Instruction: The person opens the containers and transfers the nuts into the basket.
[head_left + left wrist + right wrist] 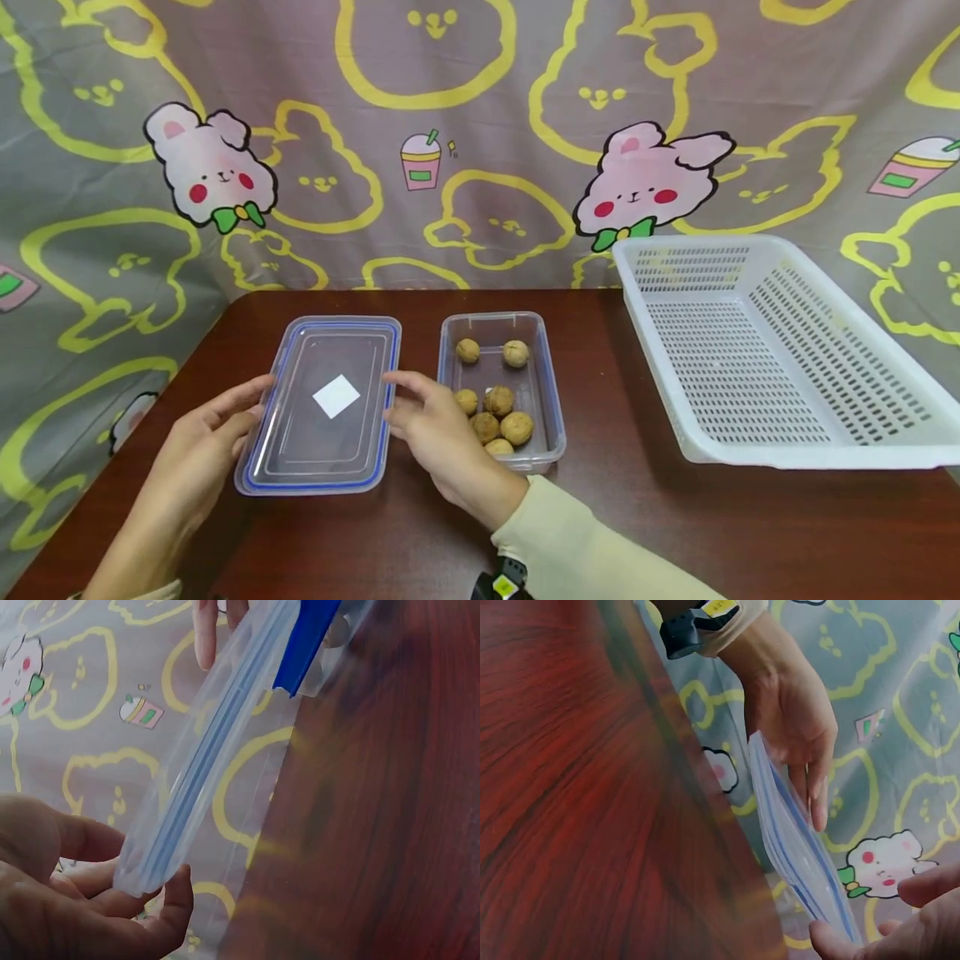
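Note:
A clear plastic lid (322, 446) with a blue seal line and a white square sticker (336, 397) is held between both hands, over the left part of the table. My left hand (202, 450) grips its left edge; in the left wrist view, the fingers (176, 911) lie on both sides of the rim. The right hand (450, 442) holds the opposite edge, thumb and fingers about the rim in the right wrist view. Beside that hand stands an uncovered clear container (553, 400) with several walnuts (517, 428), partly hidden by the right hand.
A large white perforated basket (720, 367) stands on the right side of the dark red-brown table (600, 500). Behind the table hangs a cloth (480, 142) printed with yellow outlines and cartoon rabbits. A small black wrist device (502, 579) shows at the bottom.

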Available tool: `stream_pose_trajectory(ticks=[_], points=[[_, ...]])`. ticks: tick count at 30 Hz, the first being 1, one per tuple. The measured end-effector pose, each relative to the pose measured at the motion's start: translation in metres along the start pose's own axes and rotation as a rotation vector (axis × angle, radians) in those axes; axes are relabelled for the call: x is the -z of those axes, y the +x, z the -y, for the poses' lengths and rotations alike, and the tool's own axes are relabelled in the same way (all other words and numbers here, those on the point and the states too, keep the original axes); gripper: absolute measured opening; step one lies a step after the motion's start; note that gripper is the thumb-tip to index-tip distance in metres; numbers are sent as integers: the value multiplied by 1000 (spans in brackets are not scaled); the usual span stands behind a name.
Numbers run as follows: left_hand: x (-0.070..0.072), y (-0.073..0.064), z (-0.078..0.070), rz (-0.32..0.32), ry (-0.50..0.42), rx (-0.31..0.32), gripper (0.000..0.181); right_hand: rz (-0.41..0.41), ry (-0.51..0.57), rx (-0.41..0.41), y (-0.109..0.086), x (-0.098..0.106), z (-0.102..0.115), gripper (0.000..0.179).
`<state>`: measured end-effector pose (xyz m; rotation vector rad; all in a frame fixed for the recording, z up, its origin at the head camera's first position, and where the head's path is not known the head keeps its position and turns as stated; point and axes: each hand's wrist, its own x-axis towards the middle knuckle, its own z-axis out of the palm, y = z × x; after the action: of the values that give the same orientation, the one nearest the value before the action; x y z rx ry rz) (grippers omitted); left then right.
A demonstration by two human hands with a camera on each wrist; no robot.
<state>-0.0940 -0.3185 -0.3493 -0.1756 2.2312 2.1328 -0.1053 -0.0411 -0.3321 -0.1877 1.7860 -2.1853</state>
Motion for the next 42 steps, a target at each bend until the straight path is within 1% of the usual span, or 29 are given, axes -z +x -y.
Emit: stream_pose_trajectory(ticks=[2,4,6,7,9,12,13,17,19,23,30,37,42], points=[[6,3,4,30,-56,-18,35,-12,-15,-6,3,-5,-2,50],[12,5,8,52,-118,-22,35,-22,-39,-16,6,-10,-4,53],[17,7,12,64,-144,-3,36,-28,-67,-30,9,-15,-6,56],[19,8,13,65,-135,10,36,-33,-79,-34,10,-17,-7,57],[23,11,16,68,-101,38,36,-48,-85,-40,14,-21,-10,57],[28,16,19,72,-31,80,29,-67,-65,-56,17,-24,-15,55],[29,18,20,71,-9,97,30,-71,-57,-61,18,-25,-17,54],[33,24,24,63,82,148,56,-92,-36,-83,21,-29,-23,52],[33,25,26,54,111,167,63,-99,-38,-87,22,-32,-24,52],[33,27,27,45,155,182,63,-109,-60,-90,23,-34,-27,51],[31,26,25,58,237,180,62,-130,-137,-79,24,-35,-32,51],[27,29,20,39,371,227,61,-146,-143,-75,25,-38,-35,52],[24,30,20,27,431,216,60,-148,-163,-69,24,-39,-35,54]])
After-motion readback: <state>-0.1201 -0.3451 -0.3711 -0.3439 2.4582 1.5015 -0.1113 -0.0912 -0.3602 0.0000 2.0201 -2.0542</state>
